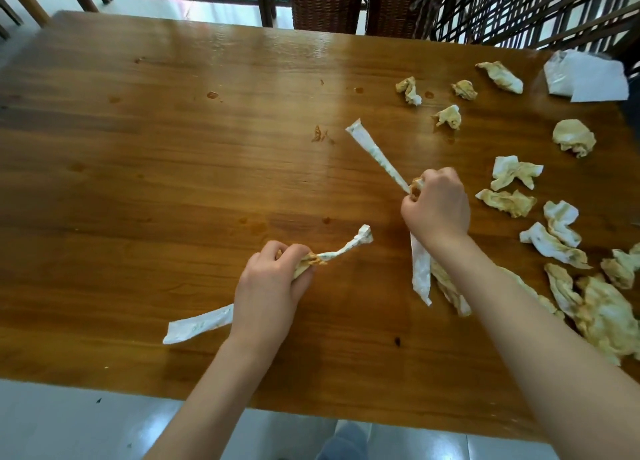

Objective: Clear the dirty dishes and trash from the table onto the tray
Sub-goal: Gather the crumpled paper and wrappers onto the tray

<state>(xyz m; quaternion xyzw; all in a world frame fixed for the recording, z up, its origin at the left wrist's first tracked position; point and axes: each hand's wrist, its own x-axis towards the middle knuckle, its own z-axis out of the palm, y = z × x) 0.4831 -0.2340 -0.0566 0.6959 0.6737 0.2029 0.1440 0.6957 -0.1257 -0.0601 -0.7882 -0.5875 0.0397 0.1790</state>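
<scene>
Gripping paper wrappers, both hands hover over the stained table.

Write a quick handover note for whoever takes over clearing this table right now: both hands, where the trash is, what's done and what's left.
Left hand: grip on a stained napkin wad and paper wrappers.
Right hand: grip on a long paper wrapper plus a soiled napkin.
Crumpled stained napkins lie scattered along the right side of the wooden table; a cleaner white napkin sits at the far right corner.
No tray or dishes in view.
Left: gather the napkins, carry everything to the tray; sauce spots remain.
</scene>
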